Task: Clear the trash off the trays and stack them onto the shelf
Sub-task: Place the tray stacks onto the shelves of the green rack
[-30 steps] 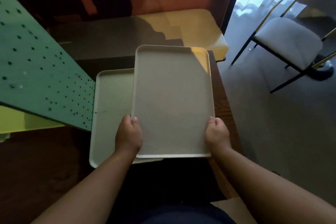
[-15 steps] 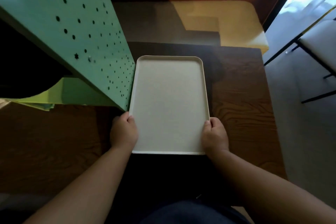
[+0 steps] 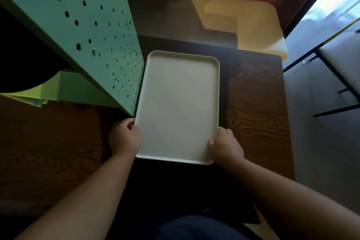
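I hold a pale cream tray [image 3: 179, 103] by its near corners above the dark wooden table [image 3: 257, 115]. My left hand [image 3: 124, 138] grips the tray's left edge close to the front. My right hand [image 3: 226, 146] grips the near right corner. Nothing lies on the tray. Its left rim runs right beside the green perforated side panel of the shelf [image 3: 93, 31]. Any second tray is hidden from view.
A yellow-green shelf board [image 3: 48, 93] shows under the green panel at the left. A yellow bench seat [image 3: 253, 25] stands beyond the table. A chair with black legs [image 3: 335, 72] is at the right, on grey floor.
The tray in my hands has moved left, from over a second tray to right beside the green panel. The second tray has gone out of sight. My view has shifted left and closer.
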The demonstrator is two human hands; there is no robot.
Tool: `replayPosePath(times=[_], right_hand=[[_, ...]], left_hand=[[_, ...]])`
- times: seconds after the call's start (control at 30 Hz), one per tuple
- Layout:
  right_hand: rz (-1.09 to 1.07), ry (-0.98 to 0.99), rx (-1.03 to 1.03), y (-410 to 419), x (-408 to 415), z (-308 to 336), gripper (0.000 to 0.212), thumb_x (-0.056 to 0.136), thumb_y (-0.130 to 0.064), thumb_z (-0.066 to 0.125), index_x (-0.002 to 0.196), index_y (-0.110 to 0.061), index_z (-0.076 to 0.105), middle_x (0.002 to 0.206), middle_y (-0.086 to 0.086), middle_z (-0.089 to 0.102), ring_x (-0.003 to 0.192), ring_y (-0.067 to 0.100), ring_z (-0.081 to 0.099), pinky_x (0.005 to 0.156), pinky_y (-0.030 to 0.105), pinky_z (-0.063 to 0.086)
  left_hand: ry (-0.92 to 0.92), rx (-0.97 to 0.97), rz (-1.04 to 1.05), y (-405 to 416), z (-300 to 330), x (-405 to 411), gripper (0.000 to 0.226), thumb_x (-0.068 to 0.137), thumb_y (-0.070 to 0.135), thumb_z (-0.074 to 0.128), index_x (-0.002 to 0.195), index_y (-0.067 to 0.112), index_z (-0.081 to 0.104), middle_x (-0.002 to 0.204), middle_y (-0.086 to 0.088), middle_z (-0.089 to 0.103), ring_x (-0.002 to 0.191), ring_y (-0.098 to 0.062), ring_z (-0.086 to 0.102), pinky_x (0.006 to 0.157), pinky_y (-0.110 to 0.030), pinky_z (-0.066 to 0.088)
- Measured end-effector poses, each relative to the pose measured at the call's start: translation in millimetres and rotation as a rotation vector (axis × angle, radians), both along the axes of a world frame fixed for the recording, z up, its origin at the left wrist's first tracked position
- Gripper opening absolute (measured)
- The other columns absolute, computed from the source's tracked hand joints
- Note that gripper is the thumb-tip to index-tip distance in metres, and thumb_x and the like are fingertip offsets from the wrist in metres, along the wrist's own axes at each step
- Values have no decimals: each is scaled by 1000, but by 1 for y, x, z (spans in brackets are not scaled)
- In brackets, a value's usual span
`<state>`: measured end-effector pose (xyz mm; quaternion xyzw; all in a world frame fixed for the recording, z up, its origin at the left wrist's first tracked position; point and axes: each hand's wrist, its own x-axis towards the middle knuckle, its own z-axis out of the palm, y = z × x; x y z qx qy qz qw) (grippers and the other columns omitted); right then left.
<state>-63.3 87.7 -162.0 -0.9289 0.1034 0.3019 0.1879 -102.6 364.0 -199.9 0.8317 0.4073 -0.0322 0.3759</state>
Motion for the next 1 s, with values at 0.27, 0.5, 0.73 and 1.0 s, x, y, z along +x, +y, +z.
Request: replayPosePath(times=[0.27,0.5,0.73,1.0], right_hand=[[291,40,-296,3,3,2,60,96,-19,43,151,-2,27,143,14,48,121,30,57,86,39,49],[252,79,-280,10,3,2,45,93,-12,44,138,-4,41,136,14,51,119,31,59,80,39,48],[94,126,-157,11,4,1,44,95,-10,47,139,-8,41,139,14,50,119,34,58,83,43,50],[35,98,-105,10,6,2,32,94,-8,49,126,-5,50,130,16,55,114,35,60,90,43,52]], left_hand=[[91,77,-24,-1,1,7,22,97,19,53,113,13,67,116,-16,68,104,-39,63,86,-41,49],[96,108,-26,-1,7,7,25,97,15,50,116,11,66,118,-17,66,104,-39,62,88,-43,50],[117,63,-56,1,8,6,21,94,10,55,107,13,71,109,-14,73,97,-37,64,78,-35,48],[150,47,-128,1,16,6,28,91,5,52,100,16,77,100,-8,76,83,-32,65,71,-30,50]])
